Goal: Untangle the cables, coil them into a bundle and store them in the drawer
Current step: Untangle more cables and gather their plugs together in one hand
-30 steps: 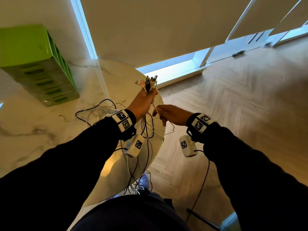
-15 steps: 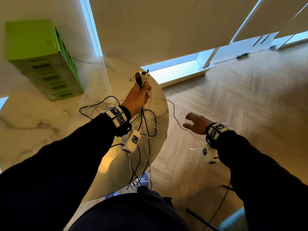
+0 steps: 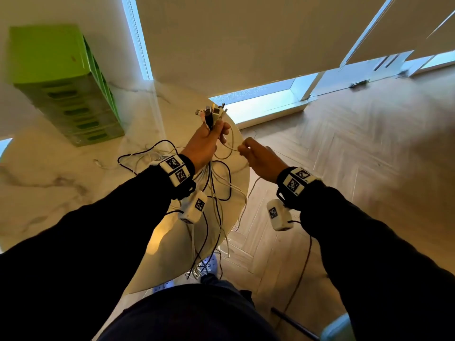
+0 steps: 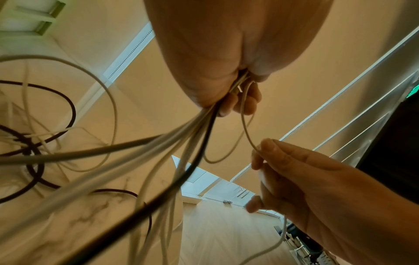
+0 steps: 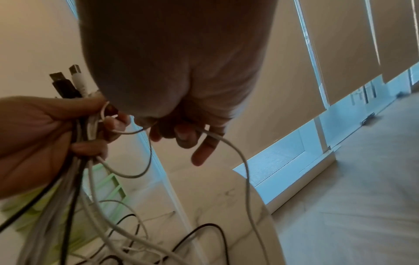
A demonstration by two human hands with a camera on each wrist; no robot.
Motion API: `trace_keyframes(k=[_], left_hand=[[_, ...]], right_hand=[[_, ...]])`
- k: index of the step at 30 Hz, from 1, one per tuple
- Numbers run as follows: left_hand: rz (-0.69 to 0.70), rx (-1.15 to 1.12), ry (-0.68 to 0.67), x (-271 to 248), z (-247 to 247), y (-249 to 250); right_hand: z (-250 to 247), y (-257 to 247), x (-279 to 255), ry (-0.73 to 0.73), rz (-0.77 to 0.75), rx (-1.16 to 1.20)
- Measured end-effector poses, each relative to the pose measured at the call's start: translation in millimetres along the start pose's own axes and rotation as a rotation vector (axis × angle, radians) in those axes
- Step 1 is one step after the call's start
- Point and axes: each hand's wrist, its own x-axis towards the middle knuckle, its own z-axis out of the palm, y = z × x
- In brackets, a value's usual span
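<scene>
My left hand (image 3: 209, 136) is raised over the round marble table (image 3: 49, 188) and grips a bundle of white and black cables (image 3: 214, 193) just below their plugs (image 3: 211, 113), which stick up above the fist. The cables hang down past the table edge and trail back across the top (image 3: 147, 153). My right hand (image 3: 246, 150) is close to the right of it and pinches one thin white cable (image 3: 230, 148) that loops out of the left fist. The wrist views show the same: left hand (image 4: 238, 100), right hand (image 4: 260, 156), white cable (image 4: 246, 129); right hand (image 5: 181, 132), left hand (image 5: 90, 136).
A green drawer unit (image 3: 66, 87) stands at the table's back left against the wall. Wooden floor (image 3: 357, 156) lies to the right, with low windows (image 3: 266, 99) behind. Cable ends dangle near my shoes (image 3: 209, 262). A dark rod (image 3: 293, 321) lies at the bottom right.
Half a second ago my right hand was open, out to the right and lower. It has come back beside the left hand and pinches the white cable. The left hand keeps its grip.
</scene>
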Motion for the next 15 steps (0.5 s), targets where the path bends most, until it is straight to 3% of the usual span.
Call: trace_keyframes(k=[4,8,12,15], left_hand=[[0.048,0.057,0.035,1.1,2.6,-3.6],[-0.015,0.010,0.079,3.5,-6.7,-4.3],[-0.075,-0.197,0.066,6.5,-15.2,-2.3],[-0.092,-0.262,0.025,6.3,-13.9,-1.5]], right_hand=[[-2.7,16.1,-8.9,-0.068,-0.015,-0.087],[-4.1,40.9,-23.1,-0.027,0.025,-0.116],[-11.7,66.3,-28.0,-0.345,0.243,-0.317],[-22.7,45.9,-18.6,-0.372,0.288,-0.231]])
